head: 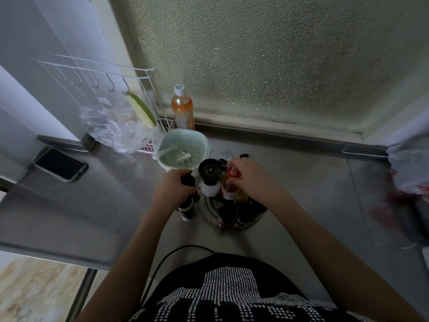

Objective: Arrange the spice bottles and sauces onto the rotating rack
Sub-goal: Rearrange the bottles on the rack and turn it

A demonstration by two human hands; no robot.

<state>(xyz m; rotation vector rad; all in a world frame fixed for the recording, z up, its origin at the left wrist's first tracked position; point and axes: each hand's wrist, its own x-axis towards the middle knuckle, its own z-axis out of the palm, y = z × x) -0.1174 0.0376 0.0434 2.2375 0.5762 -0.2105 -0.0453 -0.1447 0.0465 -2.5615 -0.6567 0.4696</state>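
A round metal rotating rack stands on the steel counter in front of me, holding several dark bottles. A tall grinder with a black top and white body stands on its left side. My left hand grips a dark bottle by its black cap, just left of the rack and standing on the counter. My right hand holds a red-capped sauce bottle by its top, over the rack's middle. Bottles behind the right hand are partly hidden.
A mint-green colander bowl stands just behind the rack. An orange drink bottle is by the window. A phone lies far left, plastic bags near a white hook rack, and another bag at the right edge.
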